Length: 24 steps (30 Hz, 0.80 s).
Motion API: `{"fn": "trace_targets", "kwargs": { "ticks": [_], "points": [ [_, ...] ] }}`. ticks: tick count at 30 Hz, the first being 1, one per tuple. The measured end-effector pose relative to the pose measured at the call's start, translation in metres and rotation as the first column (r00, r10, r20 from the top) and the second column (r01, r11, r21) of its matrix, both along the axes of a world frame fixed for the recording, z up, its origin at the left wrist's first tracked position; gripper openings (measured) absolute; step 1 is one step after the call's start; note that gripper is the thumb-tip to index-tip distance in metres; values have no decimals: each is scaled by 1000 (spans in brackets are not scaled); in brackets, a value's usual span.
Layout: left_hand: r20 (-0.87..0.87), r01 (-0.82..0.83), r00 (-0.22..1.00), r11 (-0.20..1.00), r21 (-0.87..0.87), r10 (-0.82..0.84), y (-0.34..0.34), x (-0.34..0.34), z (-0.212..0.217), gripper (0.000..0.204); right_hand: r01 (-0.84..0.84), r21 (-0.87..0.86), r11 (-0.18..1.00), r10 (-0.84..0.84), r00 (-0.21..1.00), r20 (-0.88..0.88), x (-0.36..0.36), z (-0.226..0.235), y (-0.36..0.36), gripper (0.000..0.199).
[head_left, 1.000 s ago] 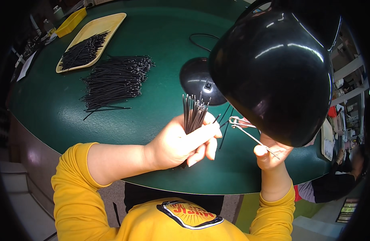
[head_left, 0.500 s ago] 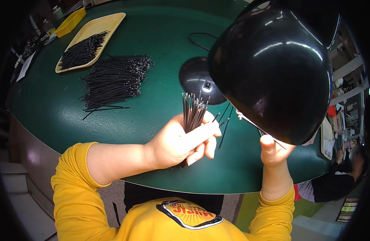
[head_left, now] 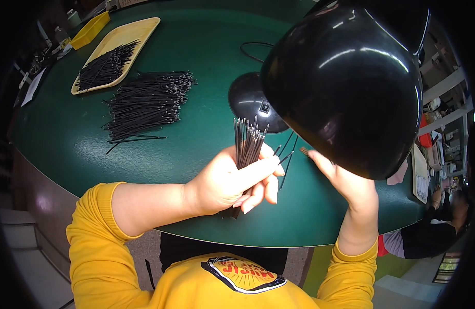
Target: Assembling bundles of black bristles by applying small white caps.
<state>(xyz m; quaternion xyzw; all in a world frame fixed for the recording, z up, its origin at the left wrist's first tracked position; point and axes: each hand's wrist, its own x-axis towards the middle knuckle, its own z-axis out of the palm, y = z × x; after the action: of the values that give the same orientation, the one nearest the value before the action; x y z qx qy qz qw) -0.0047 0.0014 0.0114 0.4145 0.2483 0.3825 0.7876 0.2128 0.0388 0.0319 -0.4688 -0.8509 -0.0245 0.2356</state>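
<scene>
My left hand point(head_left: 222, 185) is closed round an upright bundle of thin black cables point(head_left: 249, 144) with silvery tips. A few single cables point(head_left: 285, 157) slant out to the right beside its thumb and fingertips, apart from the bundle. My right hand point(head_left: 353, 188) reaches up under the rim of a black lamp shade point(head_left: 345, 92), which hides most of its fingers. One fingertip pokes out on the left, with a small brownish ridged thing point(head_left: 305, 151) at its end, too small to name.
The lamp's round black base point(head_left: 250, 100) stands behind the bundle on the green table point(head_left: 196, 159). A large pile of black cables point(head_left: 147, 103) lies to the left. More cables lie in a cream tray point(head_left: 139, 44), near a yellow bin point(head_left: 90, 30). Another person point(head_left: 433, 232) sits at far right.
My right hand has shifted left under the lamp, and a fingertip with a small brownish thing now shows. The thin light piece at the shade's rim is gone from view. My left hand stays put.
</scene>
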Motion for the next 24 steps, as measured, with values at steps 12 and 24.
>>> {"fn": "trace_targets", "kwargs": {
  "ticks": [12,24],
  "points": [
    [-39,131,990,989,-62,-133,3,2,0,21,-711,-402,577,-23,478,-878,-30,-32,-15,15],
    [-129,-134,978,970,204,162,0,2,-7,22,-723,-177,668,-308,-52,-950,-9,7,7,22]
  ]
}}
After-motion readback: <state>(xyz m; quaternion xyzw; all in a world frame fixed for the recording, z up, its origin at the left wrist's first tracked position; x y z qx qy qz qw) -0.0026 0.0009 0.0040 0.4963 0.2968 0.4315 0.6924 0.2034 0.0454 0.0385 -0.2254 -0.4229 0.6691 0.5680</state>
